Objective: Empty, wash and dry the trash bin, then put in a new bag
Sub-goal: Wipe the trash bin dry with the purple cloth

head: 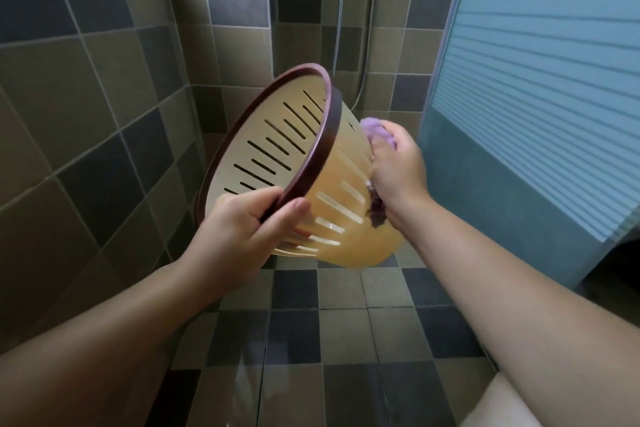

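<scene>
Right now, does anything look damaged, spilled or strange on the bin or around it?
Nothing stands out. The beige slotted plastic bin with the dark rim is held tilted on purpose: the left hand grips its rim, and the right hand presses a purple cloth against its outside.

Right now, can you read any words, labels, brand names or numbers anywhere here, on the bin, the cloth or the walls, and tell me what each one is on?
None: no readable text shows.
Bin: slotted yellow wall and dark rim, no label or mark facing the camera.
Cloth: plain purple, mostly hidden by the right hand.
Left hand: covers part of the rim.
Wall tiles and blue panel: no lettering.
</scene>
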